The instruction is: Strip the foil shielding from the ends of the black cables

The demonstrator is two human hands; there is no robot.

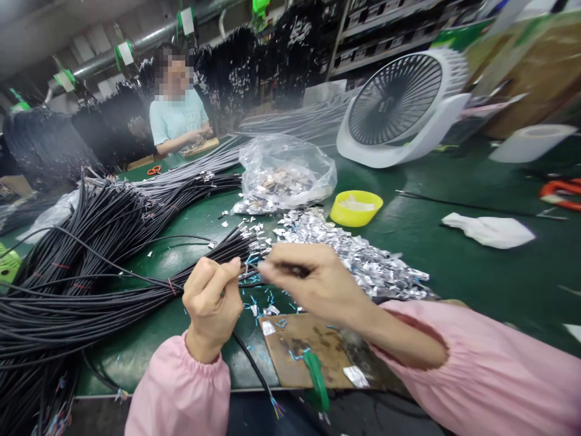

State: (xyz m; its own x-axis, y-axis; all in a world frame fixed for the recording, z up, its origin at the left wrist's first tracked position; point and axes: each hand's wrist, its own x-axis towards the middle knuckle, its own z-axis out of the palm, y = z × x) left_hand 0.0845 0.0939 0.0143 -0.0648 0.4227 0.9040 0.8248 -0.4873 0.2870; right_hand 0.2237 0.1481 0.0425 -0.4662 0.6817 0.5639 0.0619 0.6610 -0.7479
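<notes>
At the near edge of the green table, a black cable splays out coloured wires, beside a worn brown board with a green strap on it. Above these, the left hand and the right hand face each other, just apart. Each hand's fingers are pinched together; what lies between the tips cannot be made out. The red-tied bundle of black cables runs from the left side to just behind both hands, its stripped ends beside a heap of silver foil scraps. Farther back are a yellow dish, a clear bag of scraps and a white fan, its hub marking too small to read. Beyond, a co-worker wears a light-blue shirt with a printed figure; white cards hang behind, unreadable.
</notes>
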